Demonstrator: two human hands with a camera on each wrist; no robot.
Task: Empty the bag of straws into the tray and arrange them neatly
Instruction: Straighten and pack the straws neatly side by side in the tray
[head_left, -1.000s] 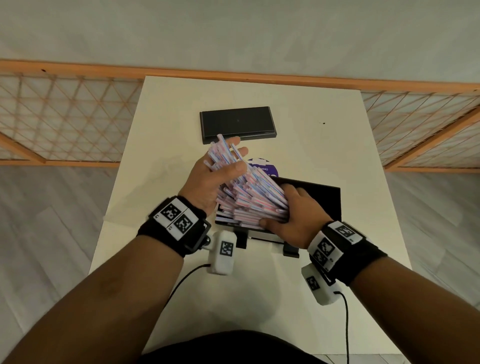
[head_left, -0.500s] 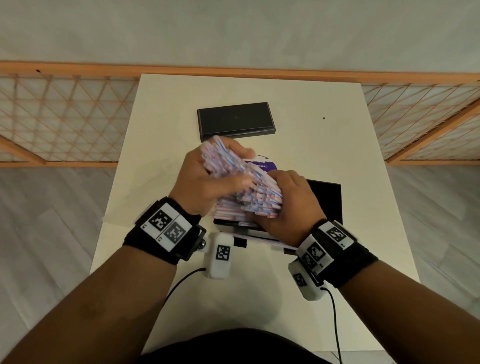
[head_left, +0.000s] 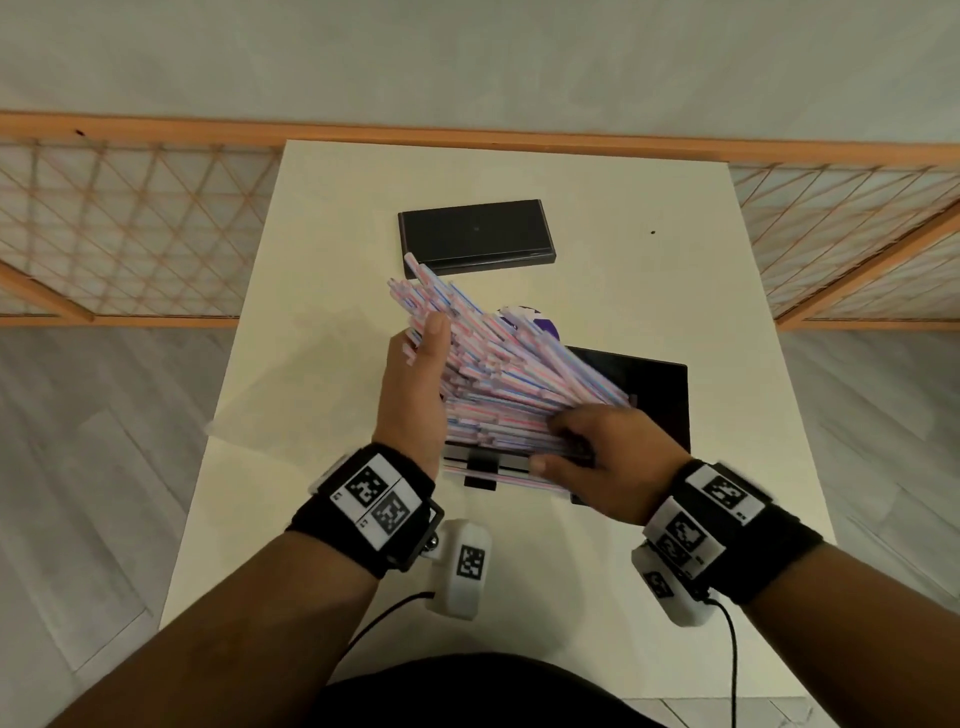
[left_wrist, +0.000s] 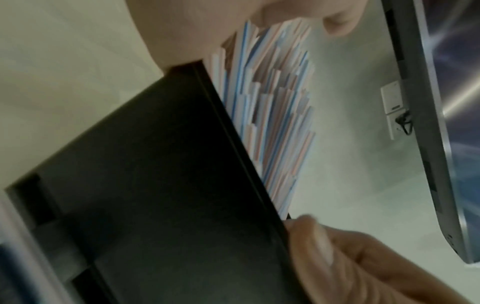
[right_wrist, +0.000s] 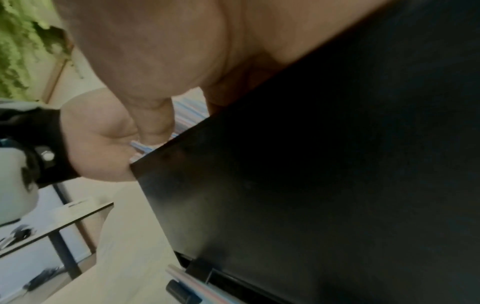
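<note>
Now you are in the arranging step: the fanned bundle of thin pink, blue and white striped plastic straws (head_left: 498, 374) is out of its bag and rests in the shallow black rectangular tray (head_left: 660, 400) near the front of the cream table (head_left: 623, 218), its far ends splayed up and leftward past the tray's rim. Your left hand (head_left: 415, 395) stands edge-on with fingers straight, pressed flat against the left ends of the straws. Your right hand (head_left: 602, 457) curls its fingers over the near right ends, pinning them at the tray's front edge. A second black rectangular box (head_left: 475, 236) lies well apart, farther back. Next, judging by the fan, you would push the left palm rightward to square the ends, then lay the raised straws parallel; loosen the grip gently, or the loose ones may roll out.
</note>
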